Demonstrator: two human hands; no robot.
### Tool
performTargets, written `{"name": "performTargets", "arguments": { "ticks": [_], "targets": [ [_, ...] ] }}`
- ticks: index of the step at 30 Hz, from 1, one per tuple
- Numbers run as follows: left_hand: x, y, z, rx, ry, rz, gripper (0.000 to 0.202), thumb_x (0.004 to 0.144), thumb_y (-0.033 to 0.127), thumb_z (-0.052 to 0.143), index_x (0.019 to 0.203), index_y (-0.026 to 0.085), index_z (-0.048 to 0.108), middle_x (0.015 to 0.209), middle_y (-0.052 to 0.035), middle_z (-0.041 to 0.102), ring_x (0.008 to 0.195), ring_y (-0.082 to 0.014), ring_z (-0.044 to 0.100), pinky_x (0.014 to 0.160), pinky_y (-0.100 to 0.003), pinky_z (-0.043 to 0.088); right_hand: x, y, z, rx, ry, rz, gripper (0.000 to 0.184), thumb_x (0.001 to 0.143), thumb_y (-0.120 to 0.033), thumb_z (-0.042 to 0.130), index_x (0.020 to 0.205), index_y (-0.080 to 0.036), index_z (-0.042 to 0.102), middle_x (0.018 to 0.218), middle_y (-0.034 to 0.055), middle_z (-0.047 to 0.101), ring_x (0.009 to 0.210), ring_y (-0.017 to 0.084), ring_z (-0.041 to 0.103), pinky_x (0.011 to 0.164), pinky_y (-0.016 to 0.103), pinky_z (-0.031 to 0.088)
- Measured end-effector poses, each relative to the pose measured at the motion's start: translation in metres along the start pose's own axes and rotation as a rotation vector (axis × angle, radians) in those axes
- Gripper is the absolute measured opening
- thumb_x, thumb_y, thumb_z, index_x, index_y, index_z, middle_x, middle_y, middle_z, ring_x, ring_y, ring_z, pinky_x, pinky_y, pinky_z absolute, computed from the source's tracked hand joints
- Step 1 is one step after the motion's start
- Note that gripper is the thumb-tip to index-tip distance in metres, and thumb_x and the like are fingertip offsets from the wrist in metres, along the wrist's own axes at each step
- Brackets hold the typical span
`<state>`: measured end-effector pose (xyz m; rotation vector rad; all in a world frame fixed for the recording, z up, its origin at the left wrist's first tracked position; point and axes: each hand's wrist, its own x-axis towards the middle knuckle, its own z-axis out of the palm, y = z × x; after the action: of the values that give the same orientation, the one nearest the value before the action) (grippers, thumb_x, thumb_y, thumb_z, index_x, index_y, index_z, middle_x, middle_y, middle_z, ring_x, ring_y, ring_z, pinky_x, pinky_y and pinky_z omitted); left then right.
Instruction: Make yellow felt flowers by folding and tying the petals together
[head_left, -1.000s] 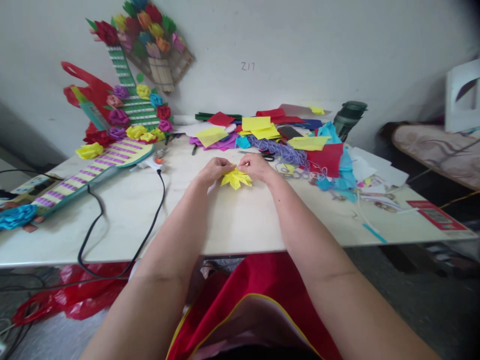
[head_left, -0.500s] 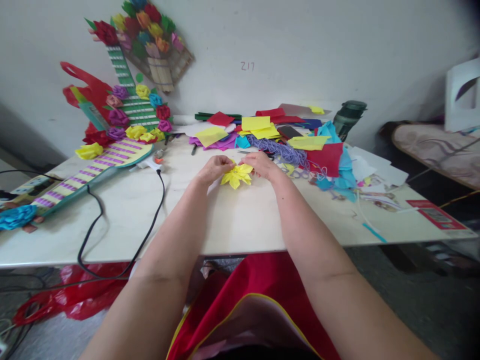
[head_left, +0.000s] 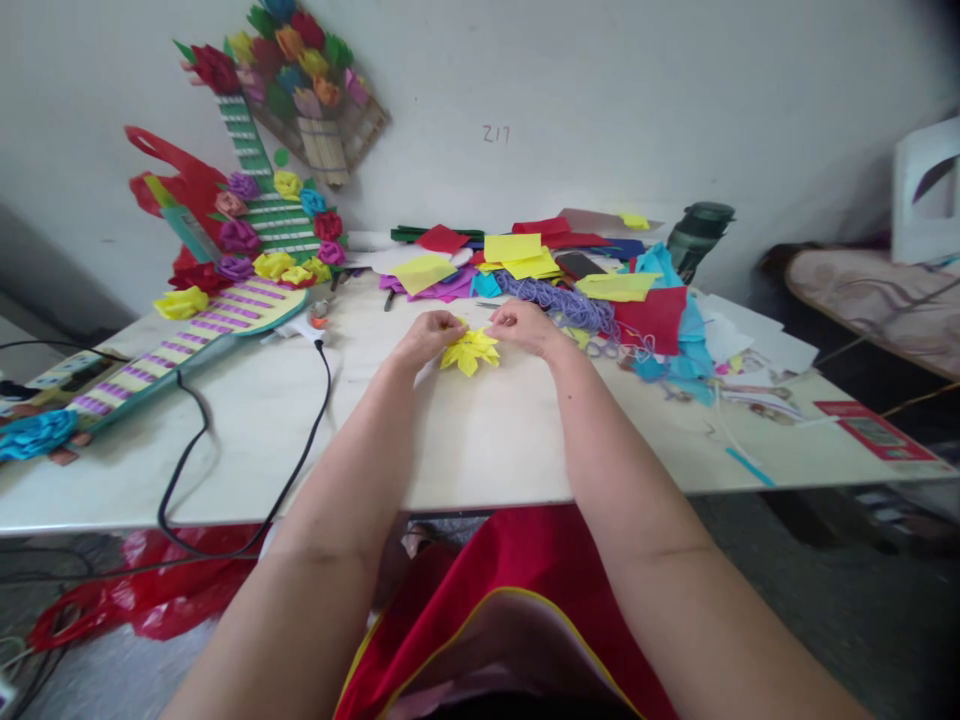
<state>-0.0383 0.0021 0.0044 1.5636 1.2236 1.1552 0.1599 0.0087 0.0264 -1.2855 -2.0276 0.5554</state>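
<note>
A yellow paper flower (head_left: 469, 351) with pointed petals lies on the pale table (head_left: 480, 440) in front of me. My left hand (head_left: 429, 335) pinches its left edge with curled fingers. On the flower's right side my right hand (head_left: 525, 327) pinches the top edge, fingers closed. Both forearms reach out over the table from the near edge.
Heaps of coloured paper sheets (head_left: 525, 255) and purple cord (head_left: 559, 300) lie behind the hands. At left stand paper-flower decorations (head_left: 255, 230), with a glue gun (head_left: 311, 322) whose black cable (head_left: 247, 440) trails off the table. A dark bottle (head_left: 697, 232) stands at right. A red plastic bag (head_left: 127, 590) lies on the floor.
Both hands have kept hold of the yellow flower, turning and working it slightly; my right hand shifted a little up and to the left.
</note>
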Motion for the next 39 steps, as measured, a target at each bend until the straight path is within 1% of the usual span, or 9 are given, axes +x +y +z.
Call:
{"name": "performTargets", "arguments": {
  "ticks": [4,8,13,22,25,28,32,35,39],
  "targets": [
    [0.002,-0.003,0.0,0.051,0.024,0.003,0.023,0.061,0.034,0.07,0.064,0.015,0.058,0.059,0.0011,0.056,0.056,-0.0102,0.046,0.057,-0.025,0.035,0.003,0.002,0.004,-0.139,0.028,-0.029,0.004,0.067,-0.019,0.065,0.069,-0.017,0.067,0.098,0.0054,0.07,0.084,0.016,0.061,0.08,0.029,0.047],
    [0.004,-0.007,0.0,0.107,0.055,0.005,0.021,0.062,0.033,0.069,0.064,0.015,0.058,0.058,0.0015,0.056,0.056,-0.0105,0.046,0.057,-0.025,0.035,0.004,0.001,0.008,-0.107,0.024,-0.062,0.007,0.068,-0.021,0.063,0.069,-0.017,0.068,0.083,0.004,0.069,0.076,0.015,0.059,0.075,0.028,0.046],
    [0.004,-0.007,0.001,0.103,0.051,0.0,0.02,0.062,0.032,0.069,0.064,0.015,0.058,0.058,0.0016,0.056,0.055,-0.0107,0.047,0.056,-0.025,0.035,0.005,-0.001,0.013,0.105,-0.02,-0.035,0.006,0.067,-0.021,0.063,0.064,-0.016,0.064,0.065,0.0002,0.062,0.065,0.013,0.055,0.069,0.027,0.044],
    [0.0,0.0,0.001,0.083,0.002,0.0,0.023,0.059,0.032,0.073,0.064,0.015,0.059,0.059,0.001,0.057,0.056,-0.0106,0.048,0.056,-0.025,0.035,0.001,0.0,0.011,0.372,-0.129,-0.044,0.009,0.062,-0.024,0.064,0.062,-0.016,0.063,0.067,-0.0006,0.063,0.071,0.014,0.056,0.074,0.028,0.044],
    [-0.001,0.001,0.001,0.054,-0.017,0.005,0.024,0.06,0.034,0.072,0.064,0.015,0.059,0.059,0.0006,0.057,0.056,-0.0108,0.048,0.057,-0.025,0.036,0.001,0.0,0.009,0.482,-0.107,0.019,0.01,0.065,-0.021,0.056,0.066,-0.016,0.064,0.071,-0.0002,0.063,0.073,0.014,0.056,0.072,0.026,0.045],
    [-0.001,0.001,0.001,0.016,-0.033,0.005,0.025,0.059,0.035,0.073,0.065,0.015,0.059,0.06,0.0002,0.058,0.057,-0.0111,0.049,0.058,-0.026,0.037,0.0,-0.002,0.008,0.598,-0.06,0.147,0.021,0.065,-0.014,0.049,0.078,-0.017,0.065,0.076,-0.0004,0.064,0.07,0.012,0.056,0.065,0.024,0.046],
    [-0.001,0.001,0.002,0.001,-0.052,0.015,0.028,0.057,0.037,0.074,0.065,0.015,0.059,0.062,-0.0005,0.06,0.06,-0.012,0.051,0.06,-0.026,0.038,-0.002,-0.003,0.007,0.459,-0.111,0.215,0.016,0.066,-0.015,0.058,0.079,-0.016,0.068,0.075,0.0007,0.064,0.064,0.01,0.053,0.056,0.021,0.042],
    [-0.002,0.003,0.003,-0.006,-0.049,0.022,0.029,0.054,0.038,0.075,0.063,0.015,0.059,0.063,-0.0005,0.06,0.061,-0.0121,0.05,0.061,-0.027,0.038,-0.003,0.0,0.007,0.326,-0.158,0.164,0.016,0.07,-0.021,0.062,0.079,-0.015,0.073,0.07,0.0006,0.064,0.059,0.009,0.048,0.054,0.022,0.04],
    [-0.003,0.004,0.003,-0.018,-0.055,0.025,0.031,0.053,0.039,0.076,0.062,0.015,0.059,0.063,-0.0004,0.06,0.061,-0.0118,0.05,0.061,-0.027,0.038,-0.001,0.004,0.01,0.255,-0.203,0.075,0.018,0.073,-0.022,0.062,0.083,-0.014,0.075,0.064,-0.001,0.062,0.055,0.008,0.046,0.054,0.023,0.041]
  ]
}}
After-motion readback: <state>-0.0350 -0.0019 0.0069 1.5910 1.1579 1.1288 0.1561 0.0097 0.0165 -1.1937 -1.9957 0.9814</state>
